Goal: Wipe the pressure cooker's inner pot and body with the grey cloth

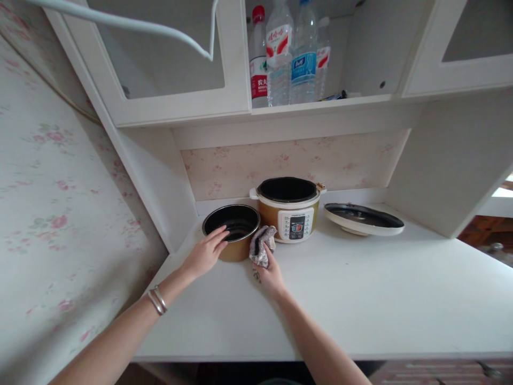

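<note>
On the left of the white counter stands an inner cooking pot (pixel 237 251), gold outside and black inside. My left hand (pixel 203 255) rests at its front left rim, with stretched, slightly parted fingers reaching over the opening. Bunched in my right hand (pixel 271 275) is a grey and white patterned cloth (pixel 260 247). This cloth touches or nearly touches the pot's right side. Just behind it is a gold and white electric pressure cooker (pixel 271 214), its lid off and its dark opening facing up. The cooker's round lid (pixel 363 220) lies to the right, dark inner side up.
Above the counter (pixel 360 299) hangs a white cabinet (pixel 184 109) with several plastic bottles (pixel 279 59) on its open shelf. White side panels (pixel 452 160) bound the counter recess. A white cable or rod (pixel 132 22) crosses the upper left.
</note>
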`<action>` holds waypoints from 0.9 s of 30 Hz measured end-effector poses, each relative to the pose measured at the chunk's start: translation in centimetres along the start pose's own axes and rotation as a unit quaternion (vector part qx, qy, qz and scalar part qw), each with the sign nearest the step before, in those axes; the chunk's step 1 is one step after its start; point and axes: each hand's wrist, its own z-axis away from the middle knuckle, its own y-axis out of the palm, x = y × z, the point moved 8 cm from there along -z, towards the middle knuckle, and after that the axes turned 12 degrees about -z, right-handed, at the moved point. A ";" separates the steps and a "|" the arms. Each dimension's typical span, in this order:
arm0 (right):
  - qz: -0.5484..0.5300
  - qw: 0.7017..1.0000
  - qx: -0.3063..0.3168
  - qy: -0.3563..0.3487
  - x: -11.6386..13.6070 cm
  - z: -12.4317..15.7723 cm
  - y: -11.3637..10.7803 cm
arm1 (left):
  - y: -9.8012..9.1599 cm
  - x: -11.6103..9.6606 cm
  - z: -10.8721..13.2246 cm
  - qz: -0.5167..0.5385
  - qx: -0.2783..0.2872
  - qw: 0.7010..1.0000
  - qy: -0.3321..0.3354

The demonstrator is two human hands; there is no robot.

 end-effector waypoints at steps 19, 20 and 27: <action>-0.005 0.998 0.043 0.044 -0.9 0.2 0.6 | 1.5 1.0 0.4 -0.021 0.037 0.998 -0.051; -0.006 0.998 0.040 0.043 -0.9 0.2 0.6 | 1.3 0.7 0.3 -0.003 0.041 0.999 -0.027; 0.008 0.999 0.030 0.016 -1.4 0.0 0.3 | -0.1 7.4 -1.1 -0.069 0.070 0.995 -0.012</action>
